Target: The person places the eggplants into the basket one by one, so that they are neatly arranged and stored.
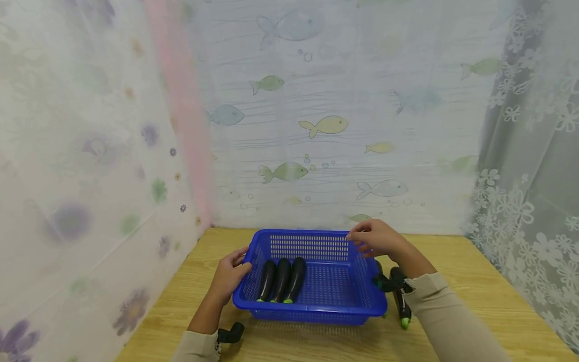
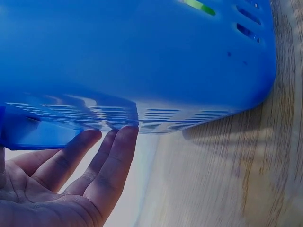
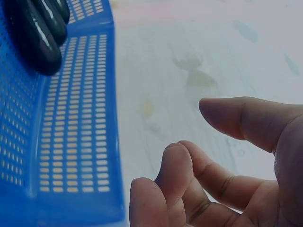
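Blue plastic basket (image 1: 316, 281) sits on the wooden table (image 1: 475, 301) before fish-printed curtains (image 1: 325, 125), with 3 dark eggplants (image 1: 281, 279) lying side by side in its left half. Another eggplant (image 1: 401, 306) lies on the table just right of the basket, partly behind the right forearm. Only the left wrist view shows the basket's underside, where the left hand (image 1: 230, 274) lies flat, fingers (image 2: 109, 161) straight against the wall. The right hand (image 1: 377, 239) hovers near the far right corner, loosely curled, grasping nothing.

My arms: beige long sleeves (image 1: 445, 314), pushed up forearms. Black camera mount (image 1: 230, 333) strapped at each wrist. Hands bare, no rings.
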{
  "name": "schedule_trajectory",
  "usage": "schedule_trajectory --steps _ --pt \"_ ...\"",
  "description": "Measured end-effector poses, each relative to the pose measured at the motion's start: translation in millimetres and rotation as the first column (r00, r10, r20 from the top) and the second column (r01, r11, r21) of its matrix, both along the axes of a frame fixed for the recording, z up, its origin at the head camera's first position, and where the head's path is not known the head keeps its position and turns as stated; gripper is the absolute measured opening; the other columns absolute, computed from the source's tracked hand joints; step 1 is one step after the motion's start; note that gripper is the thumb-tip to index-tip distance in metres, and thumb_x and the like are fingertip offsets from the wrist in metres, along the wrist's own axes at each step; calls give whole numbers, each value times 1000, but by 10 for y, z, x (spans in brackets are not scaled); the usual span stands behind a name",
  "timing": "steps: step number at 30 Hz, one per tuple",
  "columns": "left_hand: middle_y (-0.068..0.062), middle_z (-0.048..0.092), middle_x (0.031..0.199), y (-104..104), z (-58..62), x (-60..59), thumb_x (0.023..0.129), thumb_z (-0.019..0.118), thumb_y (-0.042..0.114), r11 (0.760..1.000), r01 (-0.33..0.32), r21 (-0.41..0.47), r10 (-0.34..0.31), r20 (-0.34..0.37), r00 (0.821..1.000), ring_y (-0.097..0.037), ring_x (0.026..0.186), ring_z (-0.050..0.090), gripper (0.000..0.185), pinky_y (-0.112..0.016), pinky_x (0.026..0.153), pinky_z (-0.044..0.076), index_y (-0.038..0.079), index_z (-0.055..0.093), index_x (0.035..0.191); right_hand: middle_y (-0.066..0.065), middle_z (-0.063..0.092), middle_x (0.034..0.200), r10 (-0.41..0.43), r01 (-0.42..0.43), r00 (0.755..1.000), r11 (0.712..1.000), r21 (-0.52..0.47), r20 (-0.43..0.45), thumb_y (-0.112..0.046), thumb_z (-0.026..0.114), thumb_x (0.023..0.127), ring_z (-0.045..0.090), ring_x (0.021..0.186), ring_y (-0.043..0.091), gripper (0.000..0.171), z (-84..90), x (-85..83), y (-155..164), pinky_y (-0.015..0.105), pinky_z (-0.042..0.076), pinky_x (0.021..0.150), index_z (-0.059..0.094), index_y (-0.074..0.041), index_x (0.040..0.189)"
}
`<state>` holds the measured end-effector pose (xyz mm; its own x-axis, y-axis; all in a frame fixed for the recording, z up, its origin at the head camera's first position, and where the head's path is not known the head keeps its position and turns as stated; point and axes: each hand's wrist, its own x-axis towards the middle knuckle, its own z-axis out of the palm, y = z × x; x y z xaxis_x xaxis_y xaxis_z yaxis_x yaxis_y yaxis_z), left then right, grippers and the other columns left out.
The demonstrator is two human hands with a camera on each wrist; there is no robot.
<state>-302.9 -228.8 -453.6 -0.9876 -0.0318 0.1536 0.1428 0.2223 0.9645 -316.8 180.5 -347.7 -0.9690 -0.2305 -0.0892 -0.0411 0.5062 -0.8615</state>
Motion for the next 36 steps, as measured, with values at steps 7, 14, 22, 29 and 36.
schedule_trajectory --steps 7,14,22,29,36 --pt "-24 65 137 -11 5 30 91 66 10 1000 3 -2 -3 -1 1000 -36 112 71 60 -51 88 61 6 54 150 19 68 114 -22 22 1000 1000 3 -5 -33 70 98 72 93 30 43 1 74 146 43 63 77 65 -3 128" --pt "-24 65 138 -21 -24 22 91 66 11 1000 2 -13 -2 1 1000 -36 113 70 60 -51 88 61 6 53 149 26 67 128 20 -20 1000 998 -64 11 -34 67 100 73 106 34 56 -1 140 366 47 62 89 57 5 138" --pt "-23 66 136 -7 -16 7 89 66 9 1000 0 -3 0 1 1000 -35 112 70 60 -50 89 61 7 56 148 24 65 135 42 -40 999 993 -114 14 -36 63 103 70 118 36 60 -25 253 622 44 60 94 52 8 143" --pt "-23 66 136 1 -9 -14 89 66 10 1000 6 1 -6 -1 1000 -36 114 70 60 -49 89 61 7 55 148 25 60 143 36 -36 999 992 -122 1 -38 59 104 68 121 33 64 -126 351 941 41 60 94 46 6 150" --pt "-23 65 138 -17 -30 -38 91 66 10 1000 4 7 -4 10 1000 -36 113 70 60 -49 87 62 7 54 149 30 49 152 24 -25 1000 991 -131 -16 -36 59 105 65 126 31 68 -263 422 1183 41 59 96 38 5 155"
